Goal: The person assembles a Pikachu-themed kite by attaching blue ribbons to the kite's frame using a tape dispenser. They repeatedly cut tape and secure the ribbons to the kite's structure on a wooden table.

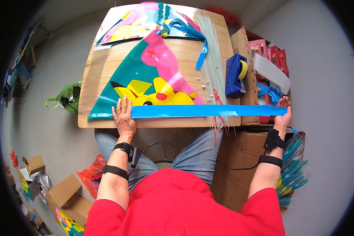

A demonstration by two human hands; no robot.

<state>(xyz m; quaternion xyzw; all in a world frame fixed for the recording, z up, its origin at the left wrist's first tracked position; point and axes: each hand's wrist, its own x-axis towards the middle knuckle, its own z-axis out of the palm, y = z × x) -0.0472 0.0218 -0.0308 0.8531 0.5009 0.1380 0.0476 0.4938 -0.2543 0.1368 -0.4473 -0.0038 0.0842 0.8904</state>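
A triangular kite sheet (pixel 137 74) in teal and pink, printed with a yellow cartoon figure, lies on the wooden table. Across its lower edge a long, flat blue plastic strip (pixel 181 111) stretches out to the right, past the table edge. My left hand (pixel 124 120) rests flat on the sheet at the strip's left end, fingers extended. At the other end my right hand (pixel 283 113), palm turned up, grips the strip; how its thumb closes on it is partly hidden.
More folded kite sheets (pixel 145 23) lie at the table's (pixel 92 78) far side. Thin pale rods (pixel 213 59) run along its right, beside a blue tape dispenser (pixel 235 76). Cardboard boxes (pixel 236 157) flank my right; a green bag (pixel 69 98) sits on the left floor.
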